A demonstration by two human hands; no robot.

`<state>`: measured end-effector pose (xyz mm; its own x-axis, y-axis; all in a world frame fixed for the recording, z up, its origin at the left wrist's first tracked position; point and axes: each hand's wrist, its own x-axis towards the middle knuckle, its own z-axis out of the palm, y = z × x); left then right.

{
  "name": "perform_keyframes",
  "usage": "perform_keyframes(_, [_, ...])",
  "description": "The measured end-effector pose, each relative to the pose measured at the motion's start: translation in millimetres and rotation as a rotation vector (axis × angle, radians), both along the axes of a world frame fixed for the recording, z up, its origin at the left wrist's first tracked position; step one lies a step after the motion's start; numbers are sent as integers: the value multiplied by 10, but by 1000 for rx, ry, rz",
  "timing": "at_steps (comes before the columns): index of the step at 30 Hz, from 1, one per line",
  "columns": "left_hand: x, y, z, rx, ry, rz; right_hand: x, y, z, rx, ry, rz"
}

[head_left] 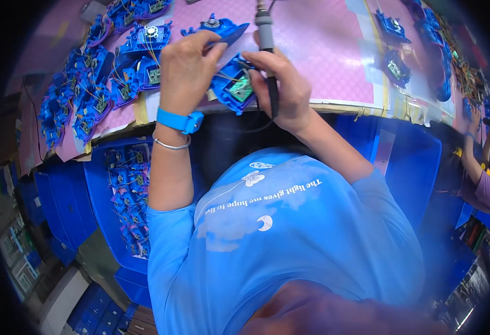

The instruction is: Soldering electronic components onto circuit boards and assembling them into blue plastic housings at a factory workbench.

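Note:
My right hand [289,89] is closed around the black handle of a soldering iron [265,33], whose grey collar and metal end point away from me. Its index finger and thumb also reach the edge of a blue plastic housing [231,97] with a green circuit board [239,88] inside. My left hand [189,67] is closed in a pinch just above that housing; whatever lies between the fingertips is too small to name. Right beyond those fingers is another blue plastic shell [225,32] with a round metal part on it. Thin wires show by the circuit board.
Many wired blue housings [150,36] cover the left of the pink-topped table [334,61]. More lie at the far right [392,28]. A blue bin [102,212] of similar parts stands below the table edge. Another person's arm [471,156] shows at the right.

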<state>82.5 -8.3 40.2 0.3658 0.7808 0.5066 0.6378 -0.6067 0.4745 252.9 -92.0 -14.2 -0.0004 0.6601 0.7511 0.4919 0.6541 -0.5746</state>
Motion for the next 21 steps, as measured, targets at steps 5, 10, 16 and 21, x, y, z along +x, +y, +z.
perform_keyframes(5, [179,-234,-160,-161,-115,-133,362,-181,-15,98,-108,-66])
perform_keyframes(10, [256,-340,-117,-304,-144,-214,459,-286,-41,164,-193,-151])
perform_keyframes(16, [51,-409,62,-449,-349,-68,290,-129,92,132,-213,-85])
perform_keyframes(21, [-117,-385,-47,-420,-413,40,166,18,2,62,-179,23])
